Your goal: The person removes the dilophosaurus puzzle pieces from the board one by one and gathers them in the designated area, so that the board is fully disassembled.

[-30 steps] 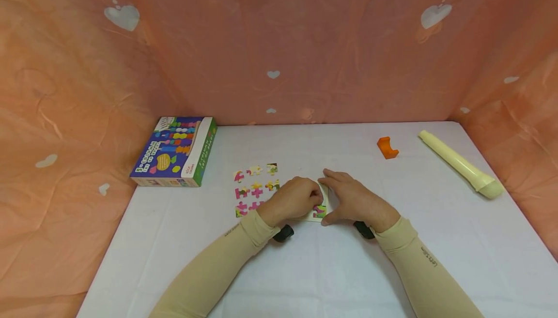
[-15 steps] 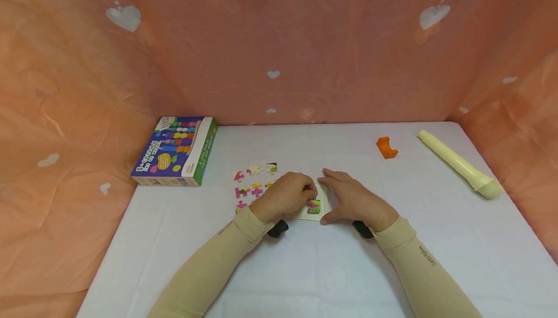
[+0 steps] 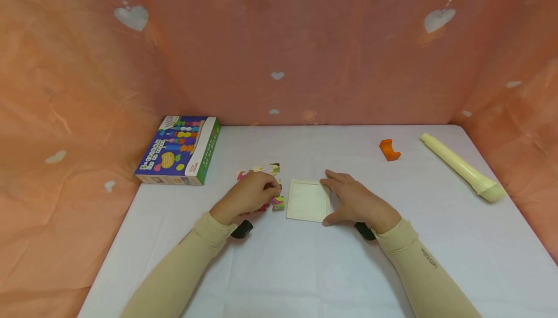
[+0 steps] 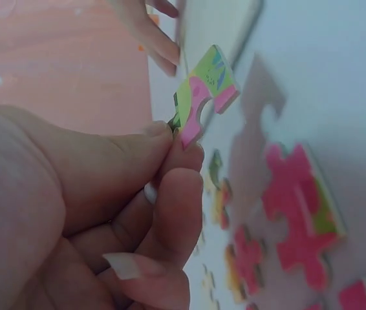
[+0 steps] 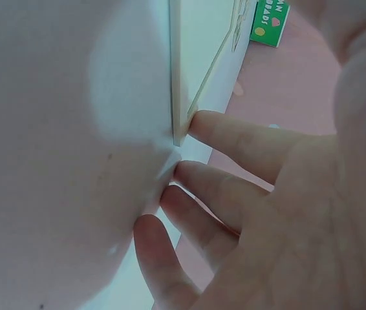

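Note:
My left hand (image 3: 247,193) pinches a green and pink jigsaw piece (image 4: 202,97) between thumb and index finger. In the left wrist view that piece is lifted, its shadow falling on the white cloth. Several pink and yellow jigsaw pieces (image 4: 299,216) lie below it, partly hidden by the hand in the head view. To their right lies a square cream puzzle tray (image 3: 308,202) with its bare base showing. My right hand (image 3: 359,201) rests at the tray's right edge, thumb near the front corner and index finger at the back corner, fingers spread.
A purple and green toy box (image 3: 176,151) lies at the back left. An orange curved block (image 3: 389,150) and a pale yellow tube (image 3: 462,167) lie at the right. A peach curtain (image 3: 279,47) hangs behind the white-covered table.
My left hand has moved left, carrying the jigsaw piece off the tray to over the loose pieces. The right hand stays at the tray's edge.

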Demonstrator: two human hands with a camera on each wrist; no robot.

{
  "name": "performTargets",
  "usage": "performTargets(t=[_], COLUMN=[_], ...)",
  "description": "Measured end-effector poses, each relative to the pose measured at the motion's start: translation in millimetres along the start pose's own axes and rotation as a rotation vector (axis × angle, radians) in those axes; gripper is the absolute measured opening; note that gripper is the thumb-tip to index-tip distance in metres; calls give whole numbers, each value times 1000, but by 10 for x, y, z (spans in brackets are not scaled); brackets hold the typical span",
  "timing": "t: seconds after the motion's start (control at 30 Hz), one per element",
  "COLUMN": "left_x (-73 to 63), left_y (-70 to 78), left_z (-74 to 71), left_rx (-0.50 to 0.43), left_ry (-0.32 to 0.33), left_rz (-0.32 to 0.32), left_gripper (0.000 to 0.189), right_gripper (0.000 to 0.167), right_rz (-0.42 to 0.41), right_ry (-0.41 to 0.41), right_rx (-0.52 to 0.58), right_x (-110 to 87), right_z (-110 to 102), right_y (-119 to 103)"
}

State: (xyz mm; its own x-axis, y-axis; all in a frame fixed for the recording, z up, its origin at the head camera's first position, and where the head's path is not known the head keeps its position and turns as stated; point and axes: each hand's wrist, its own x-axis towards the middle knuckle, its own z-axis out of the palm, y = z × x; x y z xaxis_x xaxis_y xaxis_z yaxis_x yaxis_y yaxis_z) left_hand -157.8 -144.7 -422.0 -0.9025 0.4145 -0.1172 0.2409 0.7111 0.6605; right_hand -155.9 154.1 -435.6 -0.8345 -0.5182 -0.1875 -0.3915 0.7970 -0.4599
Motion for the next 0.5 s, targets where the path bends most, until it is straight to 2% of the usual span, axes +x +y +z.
performTargets(t=[0.17, 0.37, 0.5], left_x=[-20, 10, -16], left_y=[-54, -81, -100], left_z=[7, 55, 39], left_rx=[11, 14, 14], left_ry=[-13, -12, 13], left_rz=[-36, -43, -65], left_gripper=[13, 11, 11], right_gripper=[103, 104, 106], right_rz=[-6, 1, -3], right_ry=[-3, -8, -14], right_rx=[17, 9, 34], right_x=[-6, 6, -2], right_z=[1, 6, -25], right_y=[7, 4, 19])
